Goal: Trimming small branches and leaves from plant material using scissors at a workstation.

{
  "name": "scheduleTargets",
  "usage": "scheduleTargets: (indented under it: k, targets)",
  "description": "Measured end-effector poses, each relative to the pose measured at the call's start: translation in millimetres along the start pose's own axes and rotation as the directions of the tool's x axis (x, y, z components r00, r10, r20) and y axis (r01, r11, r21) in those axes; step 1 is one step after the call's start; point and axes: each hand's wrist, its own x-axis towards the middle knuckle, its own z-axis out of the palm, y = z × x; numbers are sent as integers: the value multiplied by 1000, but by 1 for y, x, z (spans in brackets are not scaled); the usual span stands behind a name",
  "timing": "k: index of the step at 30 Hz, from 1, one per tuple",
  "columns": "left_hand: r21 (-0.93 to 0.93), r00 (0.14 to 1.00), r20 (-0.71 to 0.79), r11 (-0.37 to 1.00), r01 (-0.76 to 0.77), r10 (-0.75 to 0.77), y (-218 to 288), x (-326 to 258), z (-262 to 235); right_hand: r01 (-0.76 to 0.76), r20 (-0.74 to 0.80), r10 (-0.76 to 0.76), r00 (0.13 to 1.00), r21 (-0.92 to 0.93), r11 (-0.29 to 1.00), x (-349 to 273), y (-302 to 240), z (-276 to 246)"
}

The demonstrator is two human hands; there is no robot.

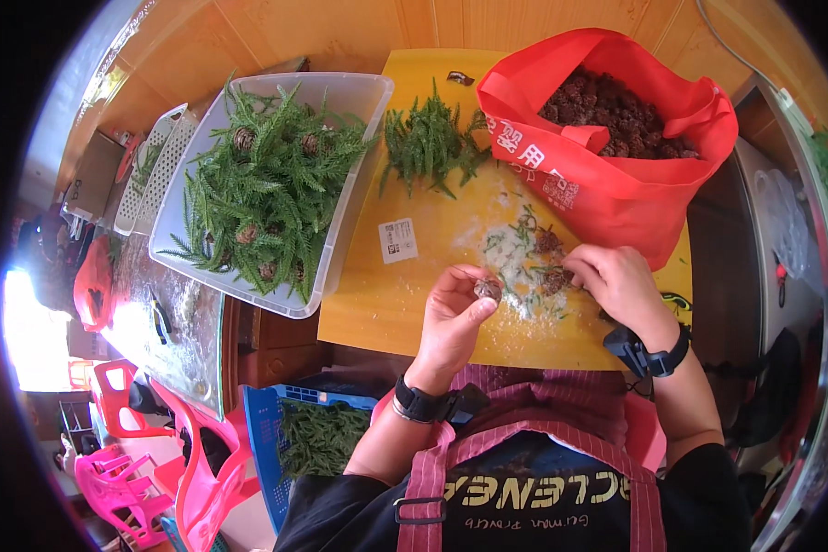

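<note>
My left hand (453,313) pinches a small brown pine cone (488,290) between thumb and fingers, above the yellow tabletop (368,313). To its right, my right hand (624,287) reaches down with bent fingers closed at the edge of another pine cone (554,279); their tips are partly hidden. A further loose cone (547,241) lies just beyond. Around these cones is a patch of white powder (524,305) mixed with bits of green sprig. Dark bands with small black devices circle both my wrists.
A translucent tub (327,276) of green artificial sprigs with cones stands left. Behind lies a pile of loose sprigs (430,138). At far right, a red bag (653,207) holds many pine cones. A blue crate (265,442) of greenery and pink chairs (124,488) are lower left.
</note>
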Motion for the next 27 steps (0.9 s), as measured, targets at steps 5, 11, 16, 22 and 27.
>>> scheduleTargets:
  k: [5, 11, 16, 22, 27]
  targets:
    - [93, 1000, -13, 996, 4, -3, 0, -2, 8, 16, -3, -17, 1000, 517, 856, 0, -31, 5]
    - [112, 996, 53, 992, 66, -72, 2, -5, 10, 107, -9, -120, 993, 535, 838, 5, -53, 10]
    - [157, 992, 104, 986, 51, -67, -1, -5, 6, 172, -68, -158, 985, 432, 885, 4, -55, 18]
    - [343, 988, 150, 939, -30, -23, -4, -6, 9, 208, -138, -178, 974, 246, 947, -12, -51, 20]
    - [152, 955, 77, 950, 271, -285, 6, -6, 17, -28, -56, 88, 995, 673, 739, -22, -36, 6]
